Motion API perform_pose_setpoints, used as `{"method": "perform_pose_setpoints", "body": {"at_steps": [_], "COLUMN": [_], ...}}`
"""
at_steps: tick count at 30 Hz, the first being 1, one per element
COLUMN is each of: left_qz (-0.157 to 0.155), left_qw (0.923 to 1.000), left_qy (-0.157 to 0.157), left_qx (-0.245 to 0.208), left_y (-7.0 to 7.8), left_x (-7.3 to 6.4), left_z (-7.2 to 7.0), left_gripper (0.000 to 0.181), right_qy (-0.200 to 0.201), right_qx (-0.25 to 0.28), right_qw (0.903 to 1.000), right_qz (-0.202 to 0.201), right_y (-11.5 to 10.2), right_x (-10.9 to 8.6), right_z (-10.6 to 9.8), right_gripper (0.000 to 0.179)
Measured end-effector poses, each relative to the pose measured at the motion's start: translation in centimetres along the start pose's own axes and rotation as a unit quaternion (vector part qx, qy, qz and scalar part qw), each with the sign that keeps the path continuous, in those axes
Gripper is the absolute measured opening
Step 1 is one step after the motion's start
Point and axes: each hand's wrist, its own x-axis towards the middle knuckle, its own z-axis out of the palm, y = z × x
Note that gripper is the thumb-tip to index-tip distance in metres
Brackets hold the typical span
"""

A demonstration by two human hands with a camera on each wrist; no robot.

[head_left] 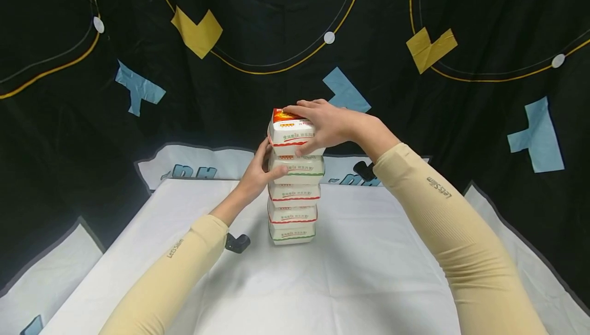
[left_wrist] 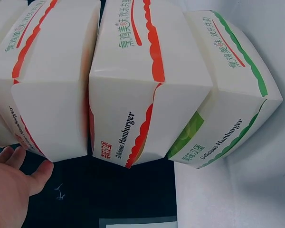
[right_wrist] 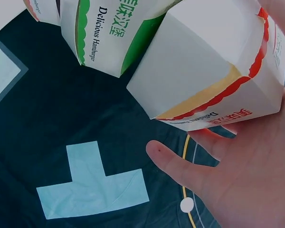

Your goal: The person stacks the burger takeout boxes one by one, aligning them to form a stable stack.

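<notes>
Several white paper hamburger boxes stand in one upright stack, the lower ones [head_left: 293, 215] trimmed in red or green. The top box [head_left: 295, 138] has a red picture lid and sits slightly askew. My right hand [head_left: 333, 122] grips this top box, fingers over its lid and thumb on its front; the right wrist view shows the palm beside its side wall. My left hand [head_left: 255, 173] rests against the stack's left side near the second box [head_left: 299, 170], its thumb at the front. In the left wrist view, fingertips [left_wrist: 43, 173] are right at a box edge.
The stack stands on a table with a white cloth [head_left: 369, 284]. Behind hangs a black curtain [head_left: 258, 99] with yellow and blue taped shapes. Dark wrist-camera parts [head_left: 237, 243] stick out below the left wrist. Both forearms wear beige sleeves [head_left: 166, 273].
</notes>
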Motion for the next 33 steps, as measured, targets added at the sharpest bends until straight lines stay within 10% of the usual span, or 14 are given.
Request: {"method": "perform_pose_setpoints", "body": {"at_steps": [33], "left_qz": [0.029], "left_qw": [0.9995], "left_qy": [0.009], "left_qx": [-0.011], "left_y": [-0.18], "left_x": [-0.26], "left_z": [-0.21], "left_gripper": [0.099], "right_qy": [0.022], "right_qx": [-0.014], "right_qw": [0.9996], "right_qz": [-0.009], "right_y": [-0.21], "right_x": [-0.64], "right_z": [0.36], "right_gripper": [0.099]}}
